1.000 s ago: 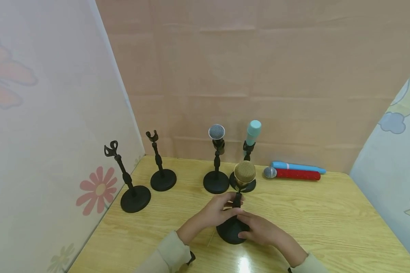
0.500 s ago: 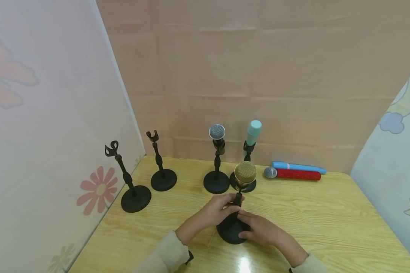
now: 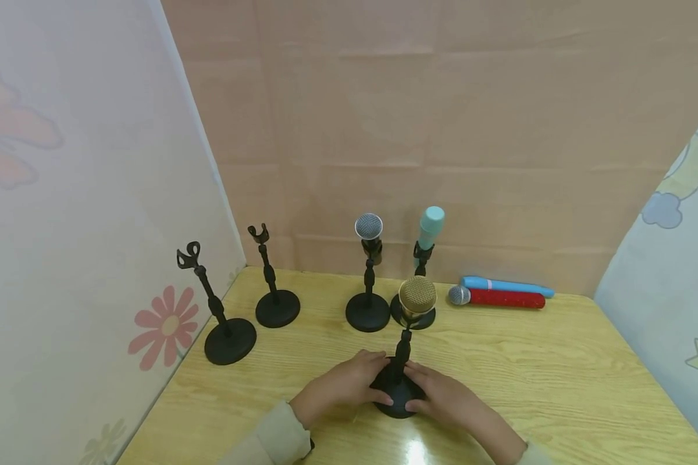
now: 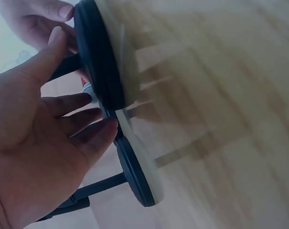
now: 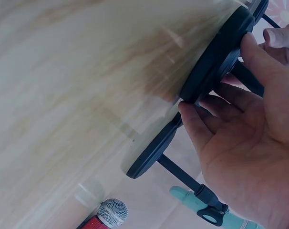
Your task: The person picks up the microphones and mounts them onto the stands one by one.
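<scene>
The gold microphone (image 3: pixel 417 297) sits at the top of a black stand (image 3: pixel 403 355) that is upright near the near edge of the wood-grain counter (image 3: pixel 535 368). The left hand (image 3: pixel 355 382) and the right hand (image 3: pixel 444 395) hold the round base from either side – fingers bent round its far rim, thumbs on its near part – so the base lies between them and the microphone rises above both. Pale sleeves (image 3: pixel 276 436) cover the forearms.

Just beyond, the gold microphone partly hides the stand of a turquoise microphone (image 3: pixel 432 223); to its left, a silver-headed microphone (image 3: pixel 369 226) is held in a stand of its own. To the far right, a red microphone (image 3: pixel 503 298) lies flat in front of a blue microphone (image 3: pixel 512 286). On the left are two bare stands, a nearer stand (image 3: pixel 216 307) and a farther stand (image 3: pixel 272 278).

A creased brown covering (image 3: pixel 419 116) backs the counter. The left wall (image 3: pixel 122 161) is pale with pink flowers – the right wall (image 3: pixel 657 278) shows a moon, a cloud and a star
</scene>
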Demonstrator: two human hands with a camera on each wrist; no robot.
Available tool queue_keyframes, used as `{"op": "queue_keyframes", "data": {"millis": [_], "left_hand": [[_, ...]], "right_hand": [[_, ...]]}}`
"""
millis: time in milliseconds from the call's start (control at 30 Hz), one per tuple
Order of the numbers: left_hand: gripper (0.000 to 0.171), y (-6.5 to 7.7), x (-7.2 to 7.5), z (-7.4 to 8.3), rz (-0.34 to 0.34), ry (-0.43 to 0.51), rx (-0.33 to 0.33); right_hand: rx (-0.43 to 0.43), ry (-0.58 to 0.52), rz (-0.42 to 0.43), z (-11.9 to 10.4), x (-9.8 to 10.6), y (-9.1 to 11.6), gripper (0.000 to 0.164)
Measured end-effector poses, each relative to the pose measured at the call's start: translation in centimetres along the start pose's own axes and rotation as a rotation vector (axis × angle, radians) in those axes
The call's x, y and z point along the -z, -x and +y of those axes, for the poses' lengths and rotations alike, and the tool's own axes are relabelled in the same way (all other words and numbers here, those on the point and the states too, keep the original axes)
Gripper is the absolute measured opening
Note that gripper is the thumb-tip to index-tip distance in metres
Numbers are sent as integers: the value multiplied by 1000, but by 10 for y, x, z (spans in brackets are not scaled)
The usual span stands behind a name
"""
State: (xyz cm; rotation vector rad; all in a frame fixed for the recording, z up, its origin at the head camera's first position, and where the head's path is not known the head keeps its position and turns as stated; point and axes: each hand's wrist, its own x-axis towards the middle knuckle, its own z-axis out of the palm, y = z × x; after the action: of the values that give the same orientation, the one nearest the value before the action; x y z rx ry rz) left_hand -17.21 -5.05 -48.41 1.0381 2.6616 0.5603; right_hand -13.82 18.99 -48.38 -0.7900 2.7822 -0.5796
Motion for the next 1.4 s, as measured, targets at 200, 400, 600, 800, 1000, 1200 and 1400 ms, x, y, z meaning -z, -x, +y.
{"op": "queue_keyframes", "data": {"millis": [200, 400, 600, 800, 1000, 1200, 1400], "left_hand": [[75, 2, -3, 5, 1, -92, 0], [76, 1, -7, 5, 16, -114, 13], [78, 1, -8, -2, 26, -120, 54], [79, 4, -4, -16, 35, -115, 107], [80, 6, 3, -26, 31, -86, 150], [80, 8, 7, -33, 21, -70, 191], [79, 11, 11, -37, 14, -60, 223]], "right_hand": [[4, -12, -15, 1, 0, -1, 68], [13, -14, -11, 1, -1, -4, 67], [40, -26, -22, 1, -2, -17, 65], [50, -19, -72, -6, -2, -36, 63], [48, -30, -101, -13, -2, -52, 66], [59, -16, -100, -16, -4, -66, 67], [44, -9, -120, -25, -4, -77, 68]]}}
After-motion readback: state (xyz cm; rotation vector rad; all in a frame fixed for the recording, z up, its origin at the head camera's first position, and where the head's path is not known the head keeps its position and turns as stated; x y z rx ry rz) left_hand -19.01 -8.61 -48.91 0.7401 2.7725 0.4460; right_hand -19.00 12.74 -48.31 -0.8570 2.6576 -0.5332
